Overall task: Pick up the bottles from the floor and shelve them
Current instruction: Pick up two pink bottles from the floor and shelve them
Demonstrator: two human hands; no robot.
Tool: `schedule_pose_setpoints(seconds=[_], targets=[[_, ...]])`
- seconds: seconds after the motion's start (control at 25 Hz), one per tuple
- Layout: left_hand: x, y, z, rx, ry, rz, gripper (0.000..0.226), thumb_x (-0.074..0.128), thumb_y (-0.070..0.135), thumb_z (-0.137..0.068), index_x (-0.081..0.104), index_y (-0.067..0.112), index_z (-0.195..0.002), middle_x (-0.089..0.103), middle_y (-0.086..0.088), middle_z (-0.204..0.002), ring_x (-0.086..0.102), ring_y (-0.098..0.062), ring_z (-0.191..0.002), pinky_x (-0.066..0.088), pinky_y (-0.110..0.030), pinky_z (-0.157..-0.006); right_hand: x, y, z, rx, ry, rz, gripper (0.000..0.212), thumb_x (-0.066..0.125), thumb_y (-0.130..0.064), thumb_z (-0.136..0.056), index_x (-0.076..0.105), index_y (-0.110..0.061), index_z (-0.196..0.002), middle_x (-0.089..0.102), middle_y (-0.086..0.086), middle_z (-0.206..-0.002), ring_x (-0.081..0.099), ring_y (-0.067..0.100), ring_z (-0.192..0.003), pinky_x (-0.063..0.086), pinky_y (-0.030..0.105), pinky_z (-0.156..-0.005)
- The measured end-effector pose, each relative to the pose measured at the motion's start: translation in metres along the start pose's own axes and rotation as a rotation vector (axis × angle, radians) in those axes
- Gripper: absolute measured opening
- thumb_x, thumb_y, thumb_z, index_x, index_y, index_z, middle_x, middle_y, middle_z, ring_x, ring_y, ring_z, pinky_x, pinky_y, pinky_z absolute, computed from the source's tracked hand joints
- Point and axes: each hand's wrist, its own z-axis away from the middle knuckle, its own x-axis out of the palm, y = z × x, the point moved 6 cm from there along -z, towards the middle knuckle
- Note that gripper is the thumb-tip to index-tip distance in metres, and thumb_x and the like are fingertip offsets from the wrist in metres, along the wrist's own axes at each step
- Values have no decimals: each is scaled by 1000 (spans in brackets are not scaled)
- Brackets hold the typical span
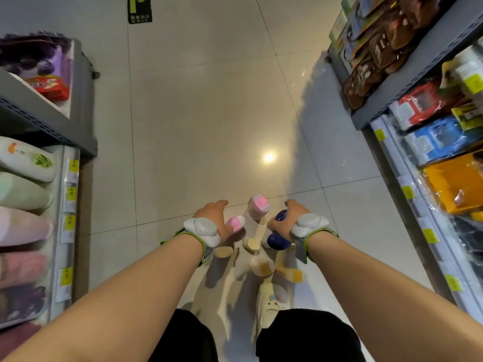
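Note:
Several bottles stand clustered on the tiled floor in front of my feet. My right hand (283, 222) grips a dark blue bottle (278, 241). My left hand (212, 218) curls over a pink-capped bottle (235, 223), whose cap shows beside my thumb. Another pink-capped bottle (258, 207) stands between my hands. Cream-capped bottles (252, 244) and orange-capped ones (288, 274) sit closer to me. Both wrists carry grey strapped devices that hide part of each hand. On the left shelf (68, 205), similar bottles (24, 159) lie in a row.
Grey store shelving lines both sides of the aisle. Packaged goods (441, 138) fill the right shelves. The left upper shelf holds purple and red packs (49, 86). My white shoe (268, 307) is just behind the bottles. An exit arrow sign (139, 9) marks the floor ahead.

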Motion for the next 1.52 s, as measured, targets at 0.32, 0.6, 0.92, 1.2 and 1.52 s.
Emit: schedule_pose_setpoints(seconds=[0.32, 0.6, 0.92, 1.2, 1.52], targets=[[66, -39, -73, 60, 42, -18, 73, 57, 42, -89, 23, 20, -149, 37, -9, -150, 41, -29, -134, 38, -37, -108, 78, 6, -63, -104, 90, -139, 58, 66, -32, -83, 45, -5, -129, 62, 11, -118, 59, 31, -108, 49, 38, -91], [99, -37, -96, 109, 76, 51, 58, 56, 38, -90, 39, 14, -140, 51, -10, -139, 51, -32, -124, 43, -36, -101, 96, 1, -104, -171, 122, -149, 69, 66, -29, -82, 32, -10, -140, 46, 11, -140, 48, 31, -126, 42, 38, -101], [115, -41, -117, 107, 134, 31, 55, 56, 32, -88, 39, 21, -139, 58, -9, -129, 57, -32, -114, 47, -33, -91, 109, -13, -153, -158, 152, 13, 58, 66, -18, -80, 38, -6, -128, 47, 12, -129, 50, 29, -120, 43, 31, -90], [115, -47, -118, 102, 245, 147, 33, 47, 46, -91, 55, 25, -115, 67, -6, -103, 62, -32, -92, 51, -33, -80, 111, -14, -164, -157, 150, 57, 49, 62, -10, -83, 41, -3, -126, 53, 12, -126, 56, 29, -115, 47, 31, -88], [81, -102, -99, 66, 244, 183, 59, 44, 62, -67, 58, 30, -115, 68, -3, -104, 63, -30, -94, 53, -38, -85, 128, -60, -134, -440, 37, 218, 36, 53, -7, -85, 48, -7, -121, 56, 9, -122, 56, 26, -115, 43, 27, -85]])
